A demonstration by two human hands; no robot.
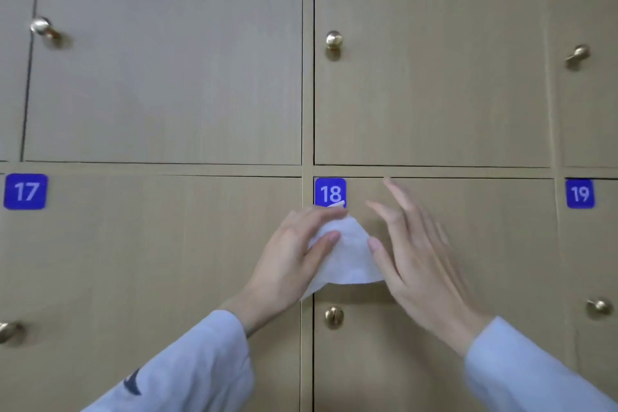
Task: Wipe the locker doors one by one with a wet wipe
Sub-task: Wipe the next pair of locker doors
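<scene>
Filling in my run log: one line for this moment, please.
step: wiping door 18 | left hand: holds wipe | right hand: open, thumb on wipe | knob: below wipe

We see beige wood-grain locker doors (451,244) with round brass knobs (333,316). Blue square labels with white numerals (330,192) sit above them. Just below label 18, a white wet wipe (347,257). Pale blue sleeves (521,368).
</scene>
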